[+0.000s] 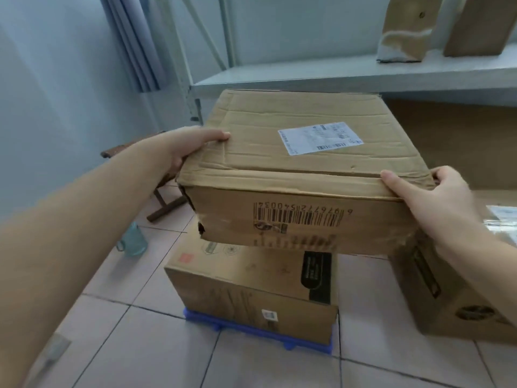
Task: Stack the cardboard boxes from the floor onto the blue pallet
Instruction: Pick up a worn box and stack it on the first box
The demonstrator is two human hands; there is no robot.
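Note:
A worn cardboard box [302, 175] with a white label on top and a barcode on its near side is held in the air between both hands. My left hand [193, 147] grips its left edge, thumb on top. My right hand [436, 197] grips its near right corner, thumb on top. Directly below it a second cardboard box [251, 292] rests on the blue pallet [240, 329], of which only the near edge shows. The held box hangs just above that box; whether they touch is unclear.
Another cardboard box [458, 301] stands on the tiled floor at the right, close to the pallet. A grey metal shelf [335, 77] with brown packages runs behind. A wooden stool [156, 197] and a teal glass mug [134, 242] sit at the left.

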